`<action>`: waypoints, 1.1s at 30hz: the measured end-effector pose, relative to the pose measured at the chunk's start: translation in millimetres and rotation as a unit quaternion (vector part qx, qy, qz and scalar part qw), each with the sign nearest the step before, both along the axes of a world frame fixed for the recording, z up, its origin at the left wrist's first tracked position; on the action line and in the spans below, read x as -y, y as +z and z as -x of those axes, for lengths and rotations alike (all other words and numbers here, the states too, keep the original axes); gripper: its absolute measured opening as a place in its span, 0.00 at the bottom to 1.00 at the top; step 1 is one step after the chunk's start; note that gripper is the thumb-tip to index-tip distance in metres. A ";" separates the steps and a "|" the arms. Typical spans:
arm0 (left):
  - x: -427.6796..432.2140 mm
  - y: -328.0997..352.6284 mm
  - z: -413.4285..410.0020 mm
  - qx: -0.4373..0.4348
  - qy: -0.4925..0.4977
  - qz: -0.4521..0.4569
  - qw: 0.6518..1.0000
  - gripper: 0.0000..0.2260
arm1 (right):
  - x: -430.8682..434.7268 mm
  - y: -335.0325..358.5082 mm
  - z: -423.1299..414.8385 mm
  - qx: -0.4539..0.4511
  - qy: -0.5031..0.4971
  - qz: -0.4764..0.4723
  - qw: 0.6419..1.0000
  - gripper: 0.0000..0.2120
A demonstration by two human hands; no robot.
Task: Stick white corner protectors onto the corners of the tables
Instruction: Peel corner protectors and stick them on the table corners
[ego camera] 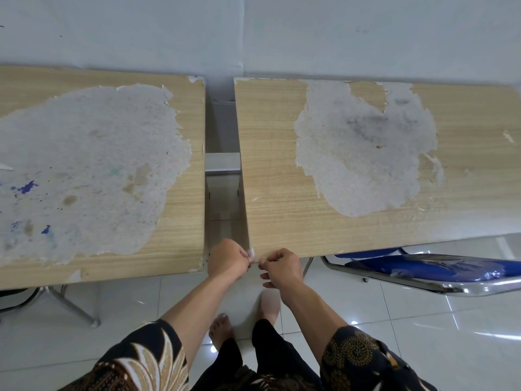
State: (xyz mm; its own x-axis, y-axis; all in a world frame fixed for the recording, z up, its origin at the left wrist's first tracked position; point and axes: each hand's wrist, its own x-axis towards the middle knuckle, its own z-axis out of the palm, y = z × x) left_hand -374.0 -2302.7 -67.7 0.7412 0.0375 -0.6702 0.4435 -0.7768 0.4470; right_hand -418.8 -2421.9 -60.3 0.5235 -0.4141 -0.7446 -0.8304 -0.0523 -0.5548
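Corner protector at the near left corner of the right table, lower centre of the frame, pinched by both hands.

The protector is a small pale, half-clear piece sitting right on the corner's point. It is too small to tell its long axis or which way it faces. The left hand comes in from the gap side with its knuckles up and its fingers curled, pinching the piece against the corner. The right hand meets it from the front edge, thumb and forefinger nipping the piece's lower edge and the other fingers loosely curled below. The fingertips of the two hands touch. Both forearms rise from the bottom of the frame out of dark patterned sleeves. The left table stands across a narrow gap, its veneer peeled like the right one's. A blue chair sits tucked under the right table at lower right, on a glossy tiled floor.
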 end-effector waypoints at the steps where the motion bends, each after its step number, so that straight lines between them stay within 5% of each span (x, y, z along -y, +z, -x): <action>1: 0.3 -0.3 -0.2 0.002 0.000 -0.004 1.000 0.06 | -0.2 0.1 0.1 0.000 -0.001 0.000 1.000 0.06; 13: -2.9 3.1 1.9 -0.007 -0.013 0.014 1.000 0.16 | -2.0 0.1 0.2 0.001 0.009 0.006 1.000 0.10; 33: -0.4 11.3 4.4 0.002 -0.027 0.003 1.000 0.13 | -3.2 2.5 6.6 0.012 0.039 0.025 0.999 0.06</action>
